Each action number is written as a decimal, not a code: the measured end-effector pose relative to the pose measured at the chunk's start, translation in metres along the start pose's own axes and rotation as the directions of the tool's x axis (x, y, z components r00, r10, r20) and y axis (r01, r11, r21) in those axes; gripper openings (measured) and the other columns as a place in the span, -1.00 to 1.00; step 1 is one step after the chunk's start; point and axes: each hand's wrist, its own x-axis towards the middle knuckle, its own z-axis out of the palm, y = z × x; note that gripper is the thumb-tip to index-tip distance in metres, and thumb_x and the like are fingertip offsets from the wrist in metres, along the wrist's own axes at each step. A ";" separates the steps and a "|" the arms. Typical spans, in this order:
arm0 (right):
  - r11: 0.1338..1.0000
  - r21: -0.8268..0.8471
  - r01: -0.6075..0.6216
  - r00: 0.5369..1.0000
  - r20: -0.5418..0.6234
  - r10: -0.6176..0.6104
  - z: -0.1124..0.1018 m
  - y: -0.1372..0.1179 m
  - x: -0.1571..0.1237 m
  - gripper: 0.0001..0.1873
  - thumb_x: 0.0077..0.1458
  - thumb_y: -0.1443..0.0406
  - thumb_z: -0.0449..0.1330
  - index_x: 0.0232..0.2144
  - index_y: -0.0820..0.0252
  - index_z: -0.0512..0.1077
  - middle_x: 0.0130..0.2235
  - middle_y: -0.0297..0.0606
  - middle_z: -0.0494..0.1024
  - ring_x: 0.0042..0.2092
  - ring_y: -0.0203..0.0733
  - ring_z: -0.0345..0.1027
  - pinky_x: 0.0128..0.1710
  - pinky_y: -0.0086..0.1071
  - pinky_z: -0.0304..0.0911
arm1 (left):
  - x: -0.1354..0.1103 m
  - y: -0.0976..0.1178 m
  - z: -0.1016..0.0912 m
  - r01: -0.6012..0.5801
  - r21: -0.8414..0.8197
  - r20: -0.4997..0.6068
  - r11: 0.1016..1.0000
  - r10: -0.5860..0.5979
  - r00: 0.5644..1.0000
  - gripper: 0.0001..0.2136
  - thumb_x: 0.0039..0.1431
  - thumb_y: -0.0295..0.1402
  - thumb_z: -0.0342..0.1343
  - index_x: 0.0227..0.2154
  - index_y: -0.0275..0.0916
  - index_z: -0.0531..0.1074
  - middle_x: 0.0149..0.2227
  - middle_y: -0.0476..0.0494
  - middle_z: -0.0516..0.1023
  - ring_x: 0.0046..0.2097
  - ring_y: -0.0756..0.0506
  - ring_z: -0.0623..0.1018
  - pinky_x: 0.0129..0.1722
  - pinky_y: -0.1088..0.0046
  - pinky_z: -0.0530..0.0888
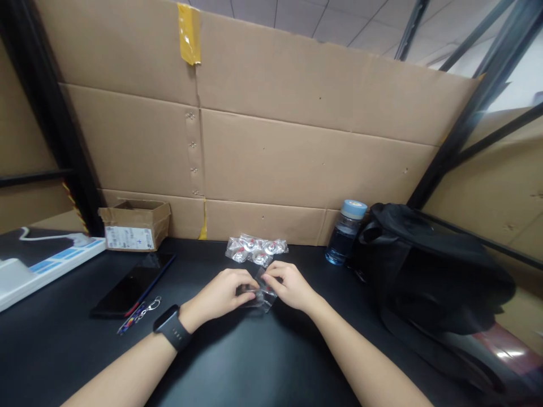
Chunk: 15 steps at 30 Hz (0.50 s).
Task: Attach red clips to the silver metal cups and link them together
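Both my hands pinch a small clear plastic bag (pixel 266 297) just above the black table. My left hand (pixel 227 291), with a dark watch (pixel 172 327) on its wrist, grips the bag's left side between thumb and fingers. On the other side my right hand (pixel 289 285) has its thumb and fingertips closed on the bag's upper right edge. What the bag holds is mostly hidden by fingers and glare. Just beyond my hands lies a cluster of clear packets (pixel 256 249) with round silvery pieces and red spots inside.
A small open cardboard box (pixel 139 223) stands at the back left, near a white power strip (pixel 55 265). A phone (pixel 133 285) and a keychain (pixel 139 315) lie left of my hands. A blue-capped bottle (pixel 343 233) and a black bag (pixel 432 271) stand right, before a cardboard wall (pixel 297 152).
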 end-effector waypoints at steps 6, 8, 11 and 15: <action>0.999 -0.045 -0.031 0.999 -0.010 0.030 -0.002 0.000 0.001 -0.80 0.26 0.29 0.24 -0.36 0.16 0.65 -0.39 -0.29 0.51 -0.38 -0.28 0.36 -0.34 -0.43 0.22 | -0.001 -0.003 -0.005 0.060 -0.040 -0.051 0.997 -0.062 0.997 -0.93 0.19 -0.31 0.29 -0.28 -0.14 0.62 -0.32 -0.01 0.66 -0.30 -0.04 0.61 -0.24 0.53 0.44; 0.997 -0.054 -0.061 0.998 -0.020 0.060 -0.003 0.000 0.001 -0.85 0.22 0.32 0.27 -0.36 0.15 0.65 -0.44 -0.32 0.48 -0.42 -0.30 0.31 -0.39 -0.44 0.18 | -0.001 -0.005 -0.009 0.074 -0.046 -0.090 0.996 -0.078 0.993 -0.90 0.23 -0.28 0.26 -0.36 -0.14 0.63 -0.35 -0.02 0.66 -0.32 -0.05 0.61 -0.26 0.52 0.45; 0.996 -0.022 -0.086 0.996 -0.031 0.085 -0.004 0.000 0.001 -0.87 0.19 0.35 0.28 -0.35 0.15 0.65 -0.43 -0.31 0.53 -0.42 -0.30 0.31 -0.39 -0.44 0.17 | 0.000 -0.007 -0.011 0.060 -0.046 -0.165 0.997 -0.067 0.984 -0.83 0.29 -0.26 0.20 -0.36 -0.13 0.65 -0.31 -0.05 0.69 -0.28 -0.07 0.63 -0.22 0.50 0.46; 0.973 0.156 -0.171 0.980 -0.073 0.184 -0.001 0.003 0.001 -0.87 0.18 0.27 0.29 -0.32 0.18 0.64 -0.42 -0.29 0.58 -0.44 -0.30 0.31 -0.41 -0.45 0.18 | 0.001 -0.004 -0.009 0.065 -0.058 -0.346 0.996 -0.081 0.935 -0.82 0.32 -0.25 0.17 -0.33 -0.13 0.65 -0.26 -0.05 0.70 -0.24 -0.08 0.64 -0.18 0.48 0.47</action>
